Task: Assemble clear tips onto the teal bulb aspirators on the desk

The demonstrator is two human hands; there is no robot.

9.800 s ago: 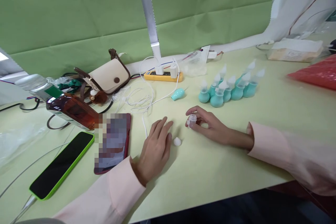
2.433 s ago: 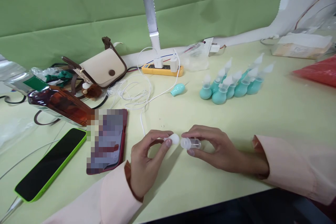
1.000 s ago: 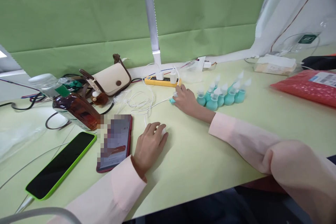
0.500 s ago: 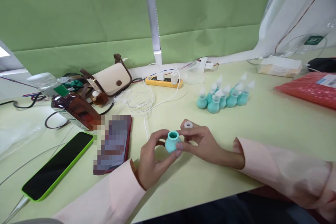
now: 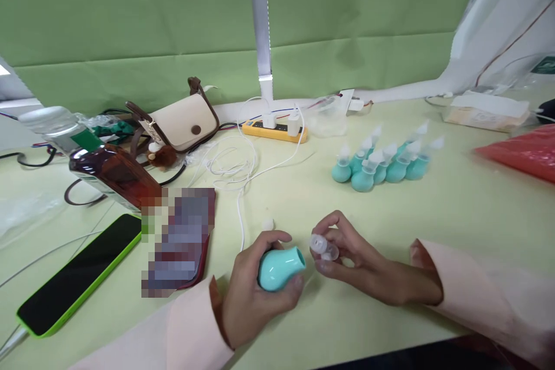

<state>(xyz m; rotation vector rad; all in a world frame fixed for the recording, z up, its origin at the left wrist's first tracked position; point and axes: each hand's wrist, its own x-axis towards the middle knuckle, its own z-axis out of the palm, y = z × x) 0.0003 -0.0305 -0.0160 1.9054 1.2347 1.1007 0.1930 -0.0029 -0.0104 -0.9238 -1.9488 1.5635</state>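
A teal squeeze bulb is gripped by my left hand, thumb in front and fingers curled around it. The bulb lies tilted, its open neck facing right. Between the thumb and fingers of my right hand is a clear plastic nozzle, its ringed end pointing left. A small gap separates the nozzle from the bulb's mouth. Just beyond my left fingers shows a small whitish piece; its kind is unclear. Further back on the right stands a cluster of several teal bulbs with translucent pointed tips.
Left of my hands lie a red-cased phone and a green-cased phone. Behind them are a tilted bottle, a cream handbag, white cables and a yellow power strip. A red plastic package is at right.
My left hand has tipped the bulb from upright to neck-right. The right hand has come off the bulb and moved right, bringing the nozzle round to its fingertips, level with the bulb's mouth.
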